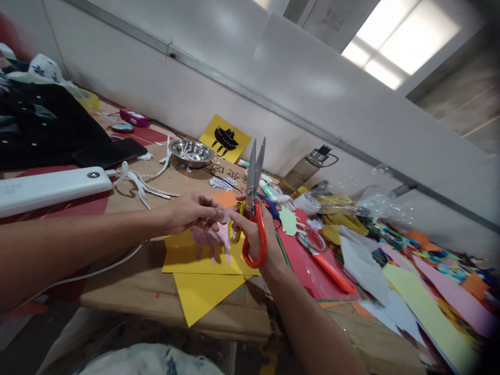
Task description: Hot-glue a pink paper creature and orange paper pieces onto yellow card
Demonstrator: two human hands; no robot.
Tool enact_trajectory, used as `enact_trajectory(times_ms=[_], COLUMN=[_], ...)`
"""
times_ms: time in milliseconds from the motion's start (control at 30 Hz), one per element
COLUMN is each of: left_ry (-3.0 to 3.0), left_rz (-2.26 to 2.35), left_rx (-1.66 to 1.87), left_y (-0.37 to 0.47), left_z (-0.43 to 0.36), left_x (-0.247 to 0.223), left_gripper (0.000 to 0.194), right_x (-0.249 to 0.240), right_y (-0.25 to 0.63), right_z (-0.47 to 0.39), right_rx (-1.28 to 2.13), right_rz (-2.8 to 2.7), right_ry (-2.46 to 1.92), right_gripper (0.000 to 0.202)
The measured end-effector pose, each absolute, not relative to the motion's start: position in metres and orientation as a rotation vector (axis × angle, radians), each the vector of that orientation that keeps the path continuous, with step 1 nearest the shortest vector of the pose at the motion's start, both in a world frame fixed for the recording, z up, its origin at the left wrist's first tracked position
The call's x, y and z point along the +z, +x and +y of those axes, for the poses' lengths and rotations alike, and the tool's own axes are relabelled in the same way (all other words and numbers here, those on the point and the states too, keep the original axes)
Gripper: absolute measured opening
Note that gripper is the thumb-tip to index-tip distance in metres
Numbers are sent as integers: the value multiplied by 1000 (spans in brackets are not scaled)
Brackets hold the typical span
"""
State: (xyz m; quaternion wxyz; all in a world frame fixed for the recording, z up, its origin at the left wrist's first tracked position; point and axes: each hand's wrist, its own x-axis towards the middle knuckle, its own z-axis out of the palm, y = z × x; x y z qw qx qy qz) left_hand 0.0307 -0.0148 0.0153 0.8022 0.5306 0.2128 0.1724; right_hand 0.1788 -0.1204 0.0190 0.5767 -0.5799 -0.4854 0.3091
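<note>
Between the thumb and fingertips of my left hand (199, 212) is a small pale pink paper piece (225, 214). My right hand (253, 229) is closed around scissors (255, 179) with one red and one yellow handle. Their blades point up and stand slightly apart. The fingertips of my right hand reach the pink piece too. Just below the hands, a pink paper cut-out (213, 244) with leg-like strips shows over yellow sheets (211, 294). Whether the small piece is joined to this cut-out, I cannot tell.
A metal bowl (191, 152) and a yellow card (240, 138) with a black cut-out stand behind. To the right lie a green cut-out (289, 222), a red-orange cutter (332, 273), a bottle (304, 169) and coloured paper scraps (441, 265). A white power strip (54, 188) lies left.
</note>
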Motion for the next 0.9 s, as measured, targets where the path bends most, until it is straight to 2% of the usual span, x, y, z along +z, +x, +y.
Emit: enact_trajectory(times_ms=[300,500,600,900], left_ry=[1109,939,935,882], left_rz=[410,484,511,485], left_rx=[342,108,-7,180], left_y=[29,29,29,27], left_z=[-16,-12,-11,-22], left_x=[16,16,17,26], left_gripper=[26,62,71,24], right_x=[17,14,13,11], right_y=[180,181,180,178], right_z=[-118,-117,-119,-119], right_rx=[654,555,498,322], right_rz=[-1129,-1140,-1201,-1353], right_ry=[-1350,-1288,-1257,-1264], right_gripper=[38,34,33,35])
